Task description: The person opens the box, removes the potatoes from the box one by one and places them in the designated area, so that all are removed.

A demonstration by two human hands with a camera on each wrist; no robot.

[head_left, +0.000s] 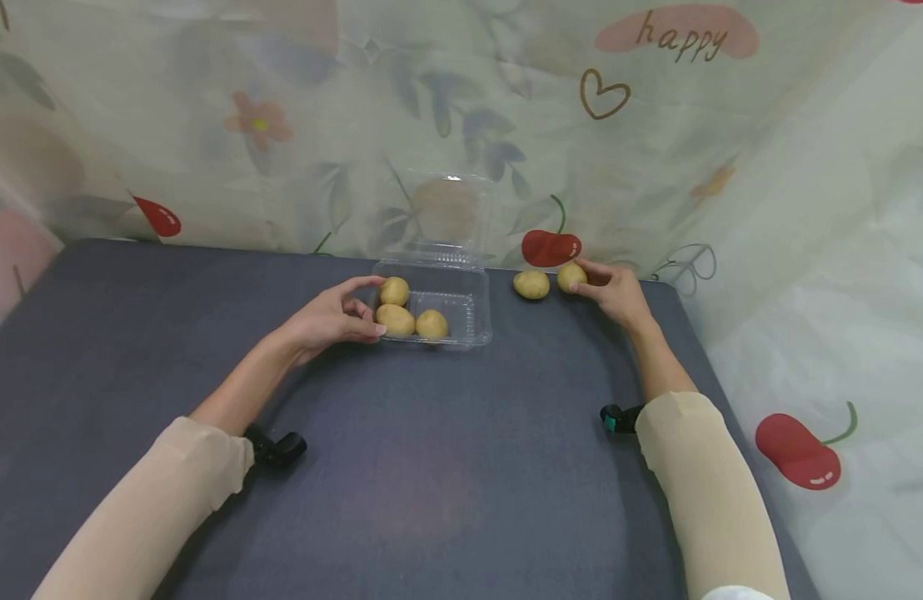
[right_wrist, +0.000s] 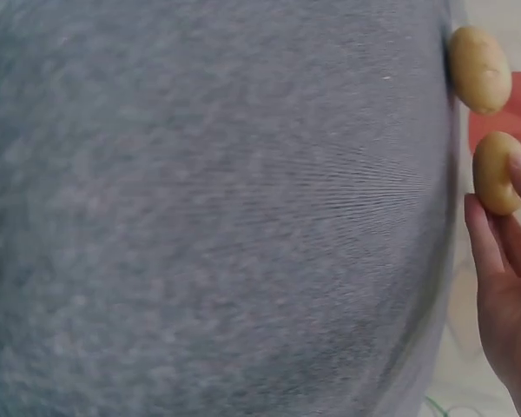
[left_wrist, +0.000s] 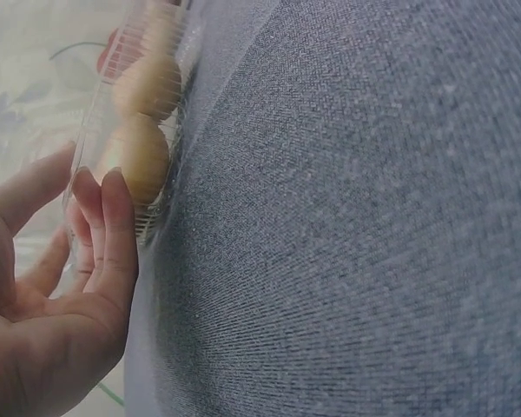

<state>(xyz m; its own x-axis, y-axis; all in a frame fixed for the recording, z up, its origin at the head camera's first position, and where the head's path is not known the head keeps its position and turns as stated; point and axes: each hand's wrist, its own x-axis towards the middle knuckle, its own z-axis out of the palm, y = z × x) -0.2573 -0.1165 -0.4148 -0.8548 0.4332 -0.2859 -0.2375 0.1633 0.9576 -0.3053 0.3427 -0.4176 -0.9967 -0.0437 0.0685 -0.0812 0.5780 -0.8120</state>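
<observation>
A clear plastic clamshell box [head_left: 482, 321] stands near the table's far edge, its lid [head_left: 450, 218] raised against the backdrop. Three potatoes [head_left: 396, 320] lie in its left part. My left hand [head_left: 328, 318] grips the box by its left side, thumb near the front corner and a finger near the back. In the left wrist view, its fingertips meet the clear wall beside the potatoes [left_wrist: 143, 161]. To the right of the box, my right hand [head_left: 617, 296] pinches a small potato [right_wrist: 497, 174] between thumb and fingers. Just left of that one rests another potato [head_left: 531, 285], apart from the hand.
Dark grey cloth covers the table [head_left: 431, 467]. Behind it and along the right side hangs a pale printed curtain [head_left: 446, 100] with cherries and flowers. Black straps with small devices [head_left: 277, 448] sit at both wrists.
</observation>
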